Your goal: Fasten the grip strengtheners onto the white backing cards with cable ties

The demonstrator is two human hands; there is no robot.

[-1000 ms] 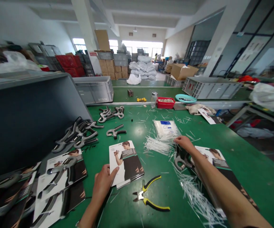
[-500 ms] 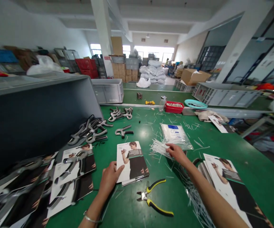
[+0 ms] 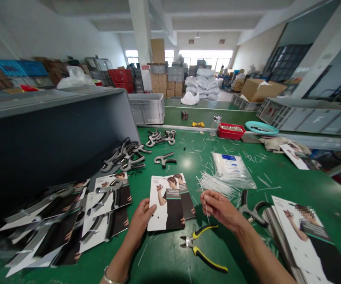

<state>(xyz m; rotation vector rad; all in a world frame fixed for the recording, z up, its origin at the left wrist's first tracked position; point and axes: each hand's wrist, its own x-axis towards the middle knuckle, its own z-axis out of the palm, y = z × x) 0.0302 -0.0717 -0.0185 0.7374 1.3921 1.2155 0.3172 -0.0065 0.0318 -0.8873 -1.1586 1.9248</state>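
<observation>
Between the thumb and fingers of my left hand [image 3: 140, 219] is the left edge of a printed card [image 3: 174, 215], tilted up off the table. A second printed card [image 3: 189, 207] lies partly hidden beneath it. My right hand [image 3: 222, 209] pinches a thin white cable tie [image 3: 205, 202], just right of the cards. Behind that hand lies a loose heap of white cable ties [image 3: 219, 185], beside a clear bag of cable ties [image 3: 231, 169]. Diagonal cutters [image 3: 209, 259] with yellow and black handles rest open in front of the cards.
Hand grip exercisers [image 3: 123, 156] pile up by a grey bin [image 3: 99, 106]; one hand grip [image 3: 166, 160] lies apart. Cards with hand grips [image 3: 108, 209] cover the left side. A card stack [image 3: 303, 240] stands right, near another hand grip [image 3: 253, 211]. A red tray [image 3: 231, 134] sits behind.
My right hand has left the heap with one cable tie and come nearer the cards. My left hand has raised the top card, shifting it off the one below. The view has turned left.
</observation>
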